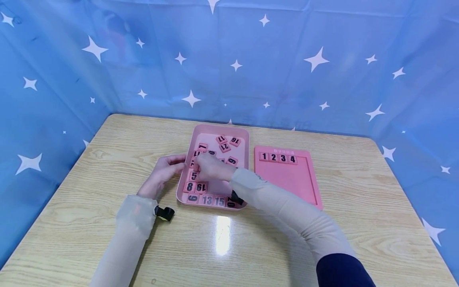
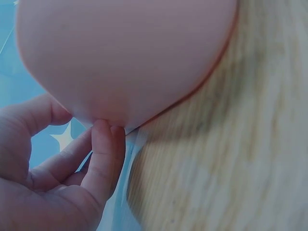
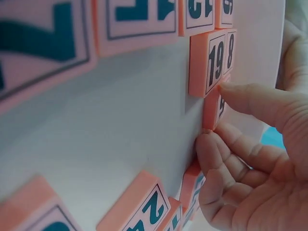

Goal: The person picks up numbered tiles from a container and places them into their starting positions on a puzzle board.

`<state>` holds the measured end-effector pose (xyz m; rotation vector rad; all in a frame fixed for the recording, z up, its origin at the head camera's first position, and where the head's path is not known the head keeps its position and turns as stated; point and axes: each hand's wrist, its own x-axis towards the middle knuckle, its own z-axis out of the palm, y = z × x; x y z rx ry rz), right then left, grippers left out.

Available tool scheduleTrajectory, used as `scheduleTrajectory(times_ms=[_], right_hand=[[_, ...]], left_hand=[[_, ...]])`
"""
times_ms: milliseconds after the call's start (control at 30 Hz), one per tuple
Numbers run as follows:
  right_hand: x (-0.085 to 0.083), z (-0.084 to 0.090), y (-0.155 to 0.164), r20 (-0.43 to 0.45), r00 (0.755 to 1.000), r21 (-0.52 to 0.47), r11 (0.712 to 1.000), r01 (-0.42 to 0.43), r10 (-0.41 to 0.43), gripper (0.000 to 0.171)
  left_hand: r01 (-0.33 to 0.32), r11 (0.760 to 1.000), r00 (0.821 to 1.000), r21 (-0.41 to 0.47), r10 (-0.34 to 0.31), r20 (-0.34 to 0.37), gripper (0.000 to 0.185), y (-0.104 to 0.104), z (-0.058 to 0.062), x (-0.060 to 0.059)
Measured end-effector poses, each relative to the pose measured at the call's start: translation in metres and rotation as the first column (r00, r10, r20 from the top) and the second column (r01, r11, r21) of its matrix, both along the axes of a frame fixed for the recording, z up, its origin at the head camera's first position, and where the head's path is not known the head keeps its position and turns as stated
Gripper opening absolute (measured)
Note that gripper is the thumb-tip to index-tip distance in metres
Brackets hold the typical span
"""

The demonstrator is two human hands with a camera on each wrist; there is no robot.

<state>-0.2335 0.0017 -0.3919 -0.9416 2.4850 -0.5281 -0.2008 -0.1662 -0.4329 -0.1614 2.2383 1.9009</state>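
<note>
A pink tray [image 1: 222,185] holds several loose pink number tiles. My right hand [image 1: 212,167] reaches into its left part. In the right wrist view, the thumb and fingers pinch the number 5 tile [image 3: 221,107] by its opposite sides, beside the 19 tile [image 3: 216,62] and the 8 tile [image 3: 230,50]. The 5 tile appears to lie flat on the tray floor. At the tray's left side, my left hand [image 1: 161,173] rests its fingertips against the outer wall [image 2: 125,62], fingers slightly bent. My right hand and forearm cover some tiles in the head view.
Right of the tray lies a pink board [image 1: 283,179] with a raised frame. Tiles 1, 2, 3 and 4 [image 1: 292,159] stand in a row along its top left. Both lie on a wooden table [image 1: 179,251], with a blue star-patterned cloth [image 1: 229,79] behind.
</note>
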Motion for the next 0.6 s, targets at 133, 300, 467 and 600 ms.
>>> scheduleTrajectory(times_ms=[133,300,467,600], right_hand=[[0.0009,0.0004,-0.0009,-0.005,1.000,0.017,1.000,0.008,-0.008,0.012],[0.0018,-0.0004,-0.0024,0.006,1.000,0.023,1.000,0.014,-0.014,0.011],[0.0030,-0.0011,-0.0004,0.005,1.000,-0.004,1.000,0.001,-0.001,0.011],[0.0028,0.0037,0.0053,-0.012,1.000,-0.044,0.999,-0.013,0.012,0.022]], left_hand=[[0.007,1.000,1.000,0.004,-0.007,0.004,0.043,-0.0002,0.0001,0.0001],[0.009,1.000,1.000,0.008,-0.009,0.005,0.043,-0.0005,0.0010,0.0002],[0.007,1.000,1.000,0.008,-0.008,0.005,0.044,-0.0002,0.0017,0.0003],[0.002,1.000,1.000,0.009,-0.002,0.011,0.043,-0.0002,0.0010,0.0002]])
